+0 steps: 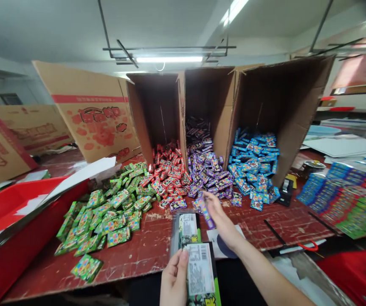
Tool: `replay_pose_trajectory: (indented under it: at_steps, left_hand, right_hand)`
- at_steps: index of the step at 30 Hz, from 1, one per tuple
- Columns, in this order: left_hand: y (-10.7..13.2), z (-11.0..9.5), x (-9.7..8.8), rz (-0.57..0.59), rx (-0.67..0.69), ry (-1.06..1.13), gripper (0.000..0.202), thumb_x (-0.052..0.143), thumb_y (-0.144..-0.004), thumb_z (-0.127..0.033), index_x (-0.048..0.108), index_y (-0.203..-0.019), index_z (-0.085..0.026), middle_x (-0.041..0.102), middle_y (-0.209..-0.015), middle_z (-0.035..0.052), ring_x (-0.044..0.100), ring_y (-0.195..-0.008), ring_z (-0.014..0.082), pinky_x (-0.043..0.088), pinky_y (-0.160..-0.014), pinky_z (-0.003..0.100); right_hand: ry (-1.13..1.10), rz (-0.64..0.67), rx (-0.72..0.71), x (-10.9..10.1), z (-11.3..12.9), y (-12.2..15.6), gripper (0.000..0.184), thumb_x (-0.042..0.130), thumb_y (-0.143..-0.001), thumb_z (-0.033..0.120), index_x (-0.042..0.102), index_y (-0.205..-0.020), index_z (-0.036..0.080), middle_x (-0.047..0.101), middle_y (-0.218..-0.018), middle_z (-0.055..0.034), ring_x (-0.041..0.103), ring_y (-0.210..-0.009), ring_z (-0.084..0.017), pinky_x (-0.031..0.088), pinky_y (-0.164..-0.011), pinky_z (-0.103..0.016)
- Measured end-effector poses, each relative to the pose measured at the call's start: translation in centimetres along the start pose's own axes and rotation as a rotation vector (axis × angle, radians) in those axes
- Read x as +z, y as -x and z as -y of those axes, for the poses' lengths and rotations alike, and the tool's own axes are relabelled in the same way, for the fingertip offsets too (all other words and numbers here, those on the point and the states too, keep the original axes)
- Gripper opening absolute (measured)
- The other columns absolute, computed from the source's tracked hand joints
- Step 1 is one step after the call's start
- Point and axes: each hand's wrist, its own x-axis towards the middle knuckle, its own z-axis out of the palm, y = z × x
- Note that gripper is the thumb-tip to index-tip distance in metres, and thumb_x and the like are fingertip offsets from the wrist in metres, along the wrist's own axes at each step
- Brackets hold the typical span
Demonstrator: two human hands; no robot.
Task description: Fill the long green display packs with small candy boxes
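While the left hand [175, 276] pinches a black-and-green packet [202, 276] by its left edge, thumb on top, the packet sits low at the middle, near the table's front edge. Its long axis runs away from the person, the far end leaning slightly left; the white label faces up, with the barcode at the far right corner. The near end is cut off by the picture's bottom edge, and the label's small print is too blurred to read.

Just beyond, the right hand [219, 216] holds a small purple box [206, 214] between thumb and fingers, its long axis slanting steeply from upper left to lower right; the hand hides part of the grip. A second packet [188, 225] lies on the table [153, 250] beneath, its near end covered by the first.

Farther out spread piles of green boxes [109, 216], red boxes [170, 172], purple boxes [210, 170] and blue boxes [257, 170]. The last three spill from upended cardboard cartons [208, 91], whose depths are dark.
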Motion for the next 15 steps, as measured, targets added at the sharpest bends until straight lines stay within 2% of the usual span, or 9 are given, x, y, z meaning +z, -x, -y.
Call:
replay_pose_trajectory:
  at_steps: [2, 4, 6, 9, 11, 13, 15]
  left_hand:
    - [-0.2, -0.1, 0.0, 0.060, 0.022, -0.040, 0.045, 0.069, -0.064, -0.053, 0.070, -0.086, -0.015, 0.073, -0.078, 0.0080, 0.065, -0.074, 0.0245, 0.051, -0.068, 0.030]
    - [-0.1, -0.2, -0.1, 0.103, 0.028, -0.063, 0.044, 0.067, -0.067, -0.053, 0.069, -0.089, -0.015, 0.073, -0.082, 0.0080, 0.064, -0.078, 0.0239, 0.049, -0.071, 0.029]
    - [0.0, -0.3, -0.3, 0.135, 0.023, -0.068, 0.043, 0.065, -0.070, -0.052, 0.069, -0.091, -0.015, 0.072, -0.085, 0.0083, 0.064, -0.079, 0.0239, 0.049, -0.073, 0.029]
    - [0.0, 0.0, -0.2, 0.170, 0.021, -0.027, 0.041, 0.064, -0.072, -0.051, 0.069, -0.093, -0.015, 0.072, -0.083, 0.0076, 0.064, -0.077, 0.0234, 0.048, -0.073, 0.030]
    - [-0.2, 0.4, 0.0, 0.163, 0.013, 0.030, 0.040, 0.066, -0.071, -0.050, 0.069, -0.092, -0.016, 0.072, -0.079, 0.0062, 0.063, -0.071, 0.0215, 0.049, -0.068, 0.029]
    - [-0.4, 1.0, -0.1, 0.122, -0.001, 0.086, 0.040, 0.068, -0.068, -0.050, 0.070, -0.089, -0.016, 0.072, -0.074, 0.0051, 0.063, -0.064, 0.0194, 0.048, -0.060, 0.025]
    - [-0.8, 1.6, -0.5, 0.043, -0.019, 0.117, 0.042, 0.070, -0.064, -0.053, 0.071, -0.085, -0.016, 0.072, -0.070, 0.0050, 0.063, -0.062, 0.0196, 0.047, -0.056, 0.025]
  right_hand:
    - [0.081, 0.073, -0.054, 0.7, 0.3, 0.4, 0.042, 0.041, -0.089, 0.050, 0.038, -0.125, 0.029, 0.053, -0.110, -0.0055, 0.053, -0.097, -0.019, 0.043, -0.085, -0.031]
    - [0.179, 0.151, -0.095, 0.7, 0.7, 0.9, 0.036, 0.046, -0.088, 0.045, 0.050, -0.119, 0.027, 0.054, -0.110, -0.0067, 0.050, -0.104, -0.021, 0.038, -0.093, -0.034]
    - [0.251, 0.253, -0.096, 0.0, 1.1, 1.4, 0.028, 0.048, -0.088, 0.041, 0.061, -0.108, 0.025, 0.057, -0.103, -0.0070, 0.052, -0.102, -0.022, 0.037, -0.093, -0.036]
    - [0.289, 0.393, -0.077, -1.2, 1.6, 2.4, 0.021, 0.057, -0.084, 0.038, 0.068, -0.095, 0.024, 0.056, -0.098, -0.0068, 0.054, -0.096, -0.021, 0.041, -0.088, -0.036]
    - [0.320, 0.443, -0.066, -1.5, 1.5, 2.9, 0.019, 0.059, -0.082, 0.038, 0.070, -0.080, 0.023, 0.055, -0.106, -0.0073, 0.052, -0.101, -0.022, 0.039, -0.090, -0.037]
    - [0.334, 0.505, -0.055, -1.3, 0.8, 2.6, 0.025, 0.060, -0.081, 0.038, 0.068, -0.065, 0.021, 0.053, -0.114, -0.0067, 0.051, -0.105, -0.023, 0.039, -0.092, -0.037]
    - [0.345, 0.453, -0.069, -0.8, -0.9, 0.7, 0.030, 0.057, -0.083, 0.038, 0.064, -0.060, 0.019, 0.057, -0.110, -0.0069, 0.053, -0.102, -0.022, 0.041, -0.089, -0.036]
